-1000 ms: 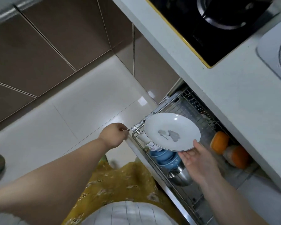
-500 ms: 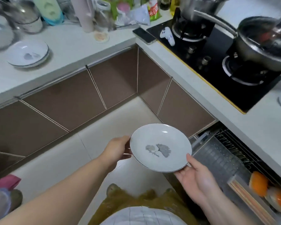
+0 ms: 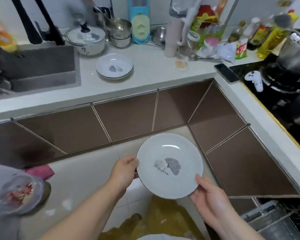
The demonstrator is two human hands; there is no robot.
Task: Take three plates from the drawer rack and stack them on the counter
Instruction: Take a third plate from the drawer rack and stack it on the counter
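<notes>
We have one view only, from a wide-angle camera worn on the head, so no second view shares any part of the scene. We look forward and steeply down into the inner corner of an L-shaped counter (image 3: pixel 151 78). The sink (image 3: pixel 40 66) sits upper left, the stove (image 3: pixel 284 94) runs down the right edge, and straight lines bow toward the borders. Nearest to us, low in the middle, both forearms reach out from the bottom edge, with the left hand (image 3: pixel 124 172) and right hand (image 3: pixel 210 196) close under the lens. The drawer rack (image 3: pixel 280 220) just enters at the bottom right corner.
</notes>
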